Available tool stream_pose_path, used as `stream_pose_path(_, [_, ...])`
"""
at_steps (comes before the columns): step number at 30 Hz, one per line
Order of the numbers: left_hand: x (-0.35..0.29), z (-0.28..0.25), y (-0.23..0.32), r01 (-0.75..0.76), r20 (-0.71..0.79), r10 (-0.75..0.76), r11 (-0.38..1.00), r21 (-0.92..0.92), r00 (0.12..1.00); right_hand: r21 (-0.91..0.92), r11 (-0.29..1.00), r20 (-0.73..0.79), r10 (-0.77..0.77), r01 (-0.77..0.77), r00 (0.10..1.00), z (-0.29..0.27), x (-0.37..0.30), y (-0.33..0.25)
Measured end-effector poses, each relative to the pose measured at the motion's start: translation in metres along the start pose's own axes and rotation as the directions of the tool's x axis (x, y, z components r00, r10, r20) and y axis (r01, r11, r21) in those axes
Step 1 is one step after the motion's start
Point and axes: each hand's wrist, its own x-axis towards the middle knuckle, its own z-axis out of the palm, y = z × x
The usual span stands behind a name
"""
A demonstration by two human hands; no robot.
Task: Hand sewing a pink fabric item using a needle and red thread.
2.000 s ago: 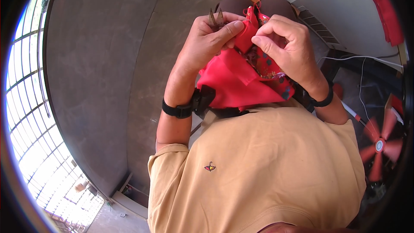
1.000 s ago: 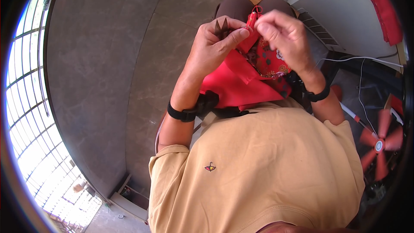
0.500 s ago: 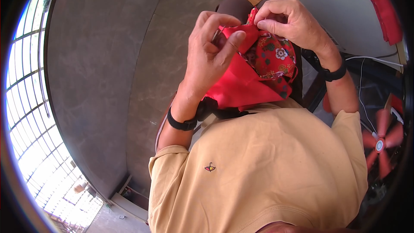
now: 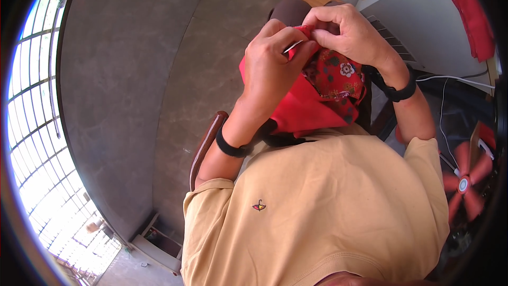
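A red cloth piece (image 4: 304,108) lies over my lap, with a flower-patterned red panel (image 4: 333,82) on its right side. My left hand (image 4: 267,58) is closed around a slim, shiny metal piece (image 4: 292,46), whose kind I cannot make out. Its thumb and fingertips meet the cloth's far edge. Close beside it, my right hand (image 4: 346,32) pinches the same far edge between thumb and forefinger. The fingertips of both hands almost touch, and they partly hide the cloth between them.
At far right stands a pale box-like cabinet (image 4: 423,26), with folded red cloth (image 4: 468,16) hanging over it. A fan with red blades (image 4: 463,185) spins at lower right, near a white cord (image 4: 443,122). A brown chair armrest (image 4: 205,148) is beside my left forearm.
My left hand has moved right and closed in on my right hand at the cloth's edge. The cloth's upright patterned tip has been folded down between the fingers.
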Motion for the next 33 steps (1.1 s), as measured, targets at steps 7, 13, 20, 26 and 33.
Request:
stream_pose_path(7, [-0.015,-0.017,0.010,0.488,0.304,-0.382,0.714,-0.502,0.873,0.187,0.982,-0.048,0.009,0.000,0.999,-0.002,-0.014,0.005])
stream_pose_path(13, [-0.007,-0.004,0.001,0.086,0.046,-0.082,0.992,-0.096,0.996,0.253,0.960,0.043,0.113,-0.120,0.993,0.003,-0.015,0.001])
stream_pose_path(20, [-0.010,-0.018,0.004,0.319,0.225,-0.248,0.870,-0.375,0.942,0.035,0.999,-0.077,-0.004,0.007,0.997,-0.011,-0.023,-0.008])
stream_pose_path(26, [-0.004,-0.021,0.010,0.607,0.568,-0.269,0.557,-0.567,0.778,-0.187,0.982,-0.090,-0.034,0.016,0.995,-0.041,-0.022,-0.025])
stream_pose_path(33, [0.001,-0.015,0.017,0.666,0.623,-0.280,0.491,-0.561,0.731,-0.073,0.997,-0.024,-0.040,0.038,0.999,-0.020,-0.049,-0.067])
